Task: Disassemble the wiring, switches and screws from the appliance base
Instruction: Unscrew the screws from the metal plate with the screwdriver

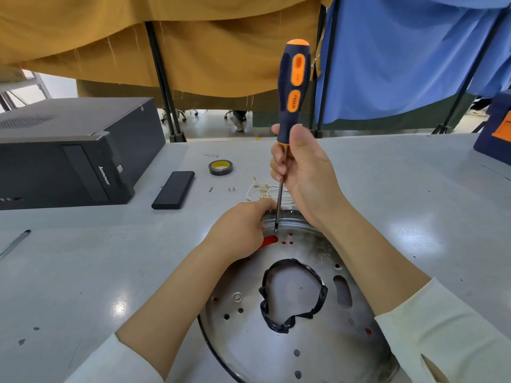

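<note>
black Lenovo computer case (69,150) far left | flat black box (173,190) right of it | tape roll (220,167) farther right | pen (15,242) left edge | grey table (401,189) | mustard curtain (193,45), blue curtain (401,51) far

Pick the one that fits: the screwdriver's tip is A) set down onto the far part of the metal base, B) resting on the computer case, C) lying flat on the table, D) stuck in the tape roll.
A: the right hand holds the screwdriver upright, its tip down on the far part of the metal base, beside the left hand.
</note>
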Action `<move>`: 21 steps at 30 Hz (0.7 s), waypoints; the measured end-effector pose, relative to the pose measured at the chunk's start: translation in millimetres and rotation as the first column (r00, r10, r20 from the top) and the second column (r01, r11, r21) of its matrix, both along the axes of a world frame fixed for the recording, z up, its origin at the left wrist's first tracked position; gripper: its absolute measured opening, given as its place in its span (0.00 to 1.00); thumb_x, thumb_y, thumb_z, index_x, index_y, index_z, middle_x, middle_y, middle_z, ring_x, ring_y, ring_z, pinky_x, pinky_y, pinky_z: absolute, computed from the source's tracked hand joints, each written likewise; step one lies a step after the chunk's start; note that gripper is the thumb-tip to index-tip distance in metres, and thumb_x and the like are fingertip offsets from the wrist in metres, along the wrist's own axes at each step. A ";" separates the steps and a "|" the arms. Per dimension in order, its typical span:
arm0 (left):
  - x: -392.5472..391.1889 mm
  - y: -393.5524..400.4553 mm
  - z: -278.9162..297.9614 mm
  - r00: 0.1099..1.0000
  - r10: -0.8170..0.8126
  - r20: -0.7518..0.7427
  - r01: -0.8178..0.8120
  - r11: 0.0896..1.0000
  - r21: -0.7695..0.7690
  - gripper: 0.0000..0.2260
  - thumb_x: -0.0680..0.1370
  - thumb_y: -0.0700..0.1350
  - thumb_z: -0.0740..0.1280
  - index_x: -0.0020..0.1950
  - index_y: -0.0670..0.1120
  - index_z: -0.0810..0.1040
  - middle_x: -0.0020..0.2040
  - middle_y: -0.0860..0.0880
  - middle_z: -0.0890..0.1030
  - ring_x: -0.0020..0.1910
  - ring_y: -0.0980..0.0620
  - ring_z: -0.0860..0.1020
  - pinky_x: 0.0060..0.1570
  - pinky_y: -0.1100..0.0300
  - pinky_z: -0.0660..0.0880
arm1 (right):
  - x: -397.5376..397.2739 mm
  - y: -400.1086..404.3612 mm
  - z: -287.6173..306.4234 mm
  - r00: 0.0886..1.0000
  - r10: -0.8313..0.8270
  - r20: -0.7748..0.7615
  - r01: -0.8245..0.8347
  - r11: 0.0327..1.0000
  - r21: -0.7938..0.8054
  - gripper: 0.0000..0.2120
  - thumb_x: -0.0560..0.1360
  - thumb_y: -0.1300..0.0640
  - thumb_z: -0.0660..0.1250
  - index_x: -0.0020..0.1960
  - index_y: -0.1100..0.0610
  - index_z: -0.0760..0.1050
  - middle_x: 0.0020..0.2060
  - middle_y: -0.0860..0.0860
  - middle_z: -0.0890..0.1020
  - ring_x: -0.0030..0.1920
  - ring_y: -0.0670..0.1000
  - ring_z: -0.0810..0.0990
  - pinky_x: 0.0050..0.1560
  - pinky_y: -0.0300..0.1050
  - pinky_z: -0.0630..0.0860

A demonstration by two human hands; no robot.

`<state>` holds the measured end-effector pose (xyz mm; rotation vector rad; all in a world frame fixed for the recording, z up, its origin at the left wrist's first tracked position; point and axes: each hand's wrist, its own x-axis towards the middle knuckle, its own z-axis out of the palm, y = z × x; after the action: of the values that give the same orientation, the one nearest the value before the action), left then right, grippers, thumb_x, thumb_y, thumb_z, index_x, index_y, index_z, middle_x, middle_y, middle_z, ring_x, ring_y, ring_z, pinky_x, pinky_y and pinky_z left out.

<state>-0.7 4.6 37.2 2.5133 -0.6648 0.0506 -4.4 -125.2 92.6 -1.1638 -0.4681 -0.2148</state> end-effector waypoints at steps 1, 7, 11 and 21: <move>-0.1 0.1 -0.2 1.000 -0.001 -0.002 0.001 1.000 0.001 0.19 0.75 0.41 0.66 0.64 0.53 0.72 0.55 0.48 0.81 0.52 0.45 0.77 0.51 0.49 0.75 | 0.1 0.1 0.5 1.000 0.016 -0.005 -0.016 1.000 -0.010 0.16 0.80 0.47 0.52 0.57 0.57 0.72 0.31 0.47 0.70 0.30 0.45 0.63 0.33 0.41 0.61; -0.9 -0.7 -1.5 1.000 -0.004 0.012 0.005 0.999 -0.035 0.14 0.73 0.40 0.63 0.55 0.53 0.66 0.47 0.51 0.81 0.44 0.45 0.76 0.42 0.52 0.74 | -0.2 2.7 -1.0 0.999 -0.050 -0.017 0.049 0.998 -0.037 0.11 0.78 0.50 0.62 0.54 0.53 0.63 0.29 0.44 0.69 0.28 0.44 0.63 0.31 0.38 0.63; -1.3 -1.3 -0.4 1.000 0.006 0.016 -0.006 0.998 -0.057 0.09 0.73 0.41 0.63 0.45 0.54 0.67 0.37 0.54 0.76 0.39 0.50 0.73 0.38 0.55 0.71 | 0.1 1.0 -1.0 0.999 -0.041 0.010 0.041 0.998 -0.037 0.09 0.80 0.50 0.56 0.54 0.55 0.67 0.31 0.46 0.71 0.30 0.45 0.65 0.32 0.39 0.64; -3.1 -1.1 2.8 1.000 0.003 -0.018 -0.005 0.997 -0.071 0.12 0.71 0.39 0.63 0.39 0.58 0.73 0.35 0.56 0.78 0.35 0.58 0.75 0.34 0.65 0.69 | 1.7 -0.1 -1.0 0.997 -0.062 -0.036 0.061 0.998 -0.030 0.10 0.79 0.53 0.63 0.55 0.54 0.63 0.30 0.44 0.70 0.28 0.44 0.64 0.32 0.39 0.64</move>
<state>-3.8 3.5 40.0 2.4442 -0.6395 0.0522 -2.7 -125.3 91.6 -1.2097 -0.4041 -0.2401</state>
